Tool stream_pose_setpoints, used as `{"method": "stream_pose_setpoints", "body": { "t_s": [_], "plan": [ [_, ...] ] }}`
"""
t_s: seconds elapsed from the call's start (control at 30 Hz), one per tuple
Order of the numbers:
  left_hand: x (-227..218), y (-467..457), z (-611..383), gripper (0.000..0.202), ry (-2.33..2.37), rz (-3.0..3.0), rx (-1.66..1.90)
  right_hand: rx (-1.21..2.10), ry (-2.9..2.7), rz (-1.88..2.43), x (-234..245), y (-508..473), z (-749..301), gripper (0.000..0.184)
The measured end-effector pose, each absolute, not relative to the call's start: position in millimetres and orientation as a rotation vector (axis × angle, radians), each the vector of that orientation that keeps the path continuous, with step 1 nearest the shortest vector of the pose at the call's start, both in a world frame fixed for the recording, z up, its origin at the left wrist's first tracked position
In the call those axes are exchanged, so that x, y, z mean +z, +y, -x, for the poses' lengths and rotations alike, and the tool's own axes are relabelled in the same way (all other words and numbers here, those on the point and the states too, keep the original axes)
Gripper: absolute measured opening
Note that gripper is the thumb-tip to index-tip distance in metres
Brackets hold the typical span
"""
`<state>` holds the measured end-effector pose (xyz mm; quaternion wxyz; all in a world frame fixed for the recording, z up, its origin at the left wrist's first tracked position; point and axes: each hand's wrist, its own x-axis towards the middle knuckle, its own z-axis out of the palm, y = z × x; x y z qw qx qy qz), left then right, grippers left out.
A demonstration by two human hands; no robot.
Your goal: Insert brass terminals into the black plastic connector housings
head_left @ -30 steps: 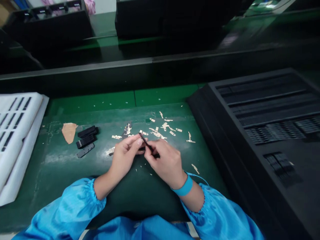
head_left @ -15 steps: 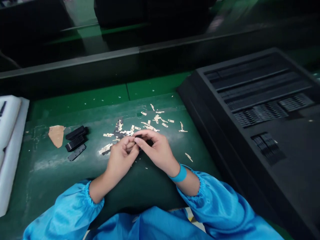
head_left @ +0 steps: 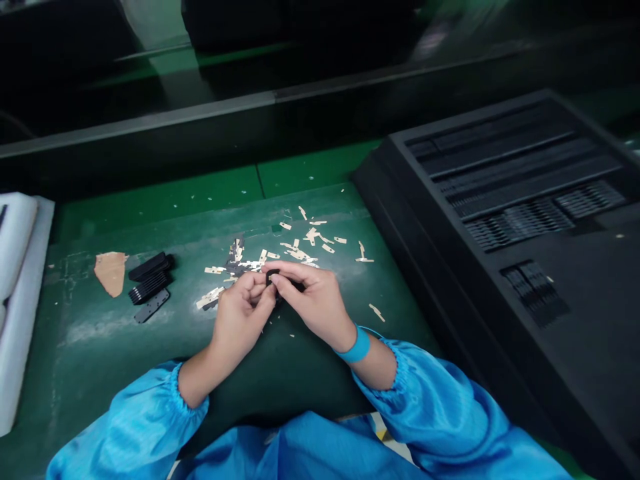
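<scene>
Between my fingertips at the middle of the mat is a small black part, mostly covered by the fingers. My left hand is closed with thumb and fingers pinched at its left side. From the right, my right hand grips the same part, thumb bent inward and index finger stretched over the top. Just beyond the hands lie scattered small flat pale metal pieces. A mixed heap of dark and pale pieces sits near my left fingers.
Left of the hands are stacked black ribbed parts and a tan scrap. White foam stands at the far left. A large black tray with rows of dark parts fills the right. A dark ledge runs along the back.
The right thumb and index finger have parted slightly, showing more of the black part. Both hands stay in nearly the same place; the view has shifted slightly.
</scene>
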<state>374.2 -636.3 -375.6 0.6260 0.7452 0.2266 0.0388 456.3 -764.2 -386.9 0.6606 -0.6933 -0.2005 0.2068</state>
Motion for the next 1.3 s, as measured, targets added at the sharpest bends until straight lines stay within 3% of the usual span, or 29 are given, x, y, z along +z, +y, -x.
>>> {"method": "stream_pose_setpoints", "body": {
  "t_s": [0.43, 0.67, 1.0, 1.3],
  "plan": [
    [-379, -640, -373, 0.011, 0.44, -1.841, 0.15, 0.482, -0.429, 1.544, -389, -762, -456, 0.021],
    [-383, -640, -369, 0.011, 0.414, -2.14, 0.285, 0.334, -0.47, 1.7, -388, -761, -449, 0.024],
    [-381, -634, -374, 0.018, 0.396, -1.719, 0.131, 0.4, -0.462, 1.559, -391, -763, -457, 0.021],
    [-376, -634, -376, 0.017, 0.368, -1.749, 0.146, 0.562, -0.304, 1.391, -392, -759, -459, 0.014]
  ]
}}
